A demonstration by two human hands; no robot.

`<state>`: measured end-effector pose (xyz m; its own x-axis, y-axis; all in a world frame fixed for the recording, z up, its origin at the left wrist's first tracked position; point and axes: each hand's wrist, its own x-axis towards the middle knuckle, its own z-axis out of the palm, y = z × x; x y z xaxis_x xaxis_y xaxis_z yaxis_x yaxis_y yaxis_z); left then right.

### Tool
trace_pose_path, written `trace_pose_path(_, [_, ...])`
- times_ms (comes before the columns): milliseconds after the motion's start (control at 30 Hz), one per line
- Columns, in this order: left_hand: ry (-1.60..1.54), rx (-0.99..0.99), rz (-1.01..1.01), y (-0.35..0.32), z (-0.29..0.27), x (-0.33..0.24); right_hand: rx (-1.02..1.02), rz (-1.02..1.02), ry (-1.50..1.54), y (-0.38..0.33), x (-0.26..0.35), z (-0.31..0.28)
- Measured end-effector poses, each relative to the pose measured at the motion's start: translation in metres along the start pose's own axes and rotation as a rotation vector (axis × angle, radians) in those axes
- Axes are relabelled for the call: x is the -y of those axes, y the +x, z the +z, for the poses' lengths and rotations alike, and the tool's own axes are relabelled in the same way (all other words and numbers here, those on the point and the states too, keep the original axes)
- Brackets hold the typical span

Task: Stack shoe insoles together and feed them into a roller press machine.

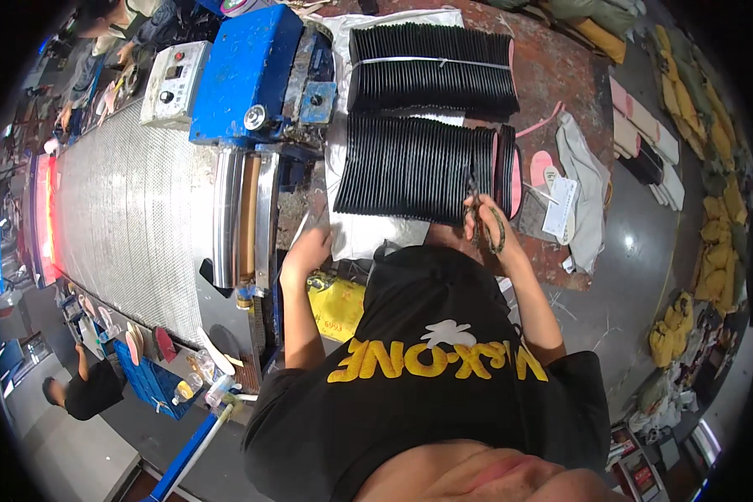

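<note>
we judge the bundling as partly done: the far stack (431,84) has a white band (402,59) around it, while the near stack (406,167) shows none that we can see, so that one seems left. both lie on the worktable (579,63), thin black pieces packed tightly in rows, pink at the right ends; a small group (506,171) stands slightly apart at the near row's right. our right hand (492,219) grips scissors (471,191), blades pointing far; our left hand (309,249) is curled near the left, its contents unclear.
</note>
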<state>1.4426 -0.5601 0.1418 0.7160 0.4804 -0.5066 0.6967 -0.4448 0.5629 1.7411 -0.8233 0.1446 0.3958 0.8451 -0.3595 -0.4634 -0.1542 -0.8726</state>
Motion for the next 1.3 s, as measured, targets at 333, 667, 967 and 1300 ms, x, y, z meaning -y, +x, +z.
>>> trace_pose_path(333, [0.027, -0.460, 0.834, 0.291, -0.052, -0.206, -0.102, 0.134, -0.064, 0.135, 0.082, -0.023])
trace_pose_path(667, [0.121, -0.294, 0.541, 0.334, -0.032, -0.227, -0.138, 0.296, -0.028, 0.198, 0.098, -0.048])
trace_pose_path(967, [-0.210, -0.224, 0.469, 0.305, -0.074, -0.209, -0.205, 0.078, -0.023, 0.193, 0.104, -0.026])
trace_pose_path(1300, [-0.161, -0.350, 0.536, 0.171, -0.047, -0.166, -0.712, -0.117, -0.449, 0.023, 0.060, -0.084])
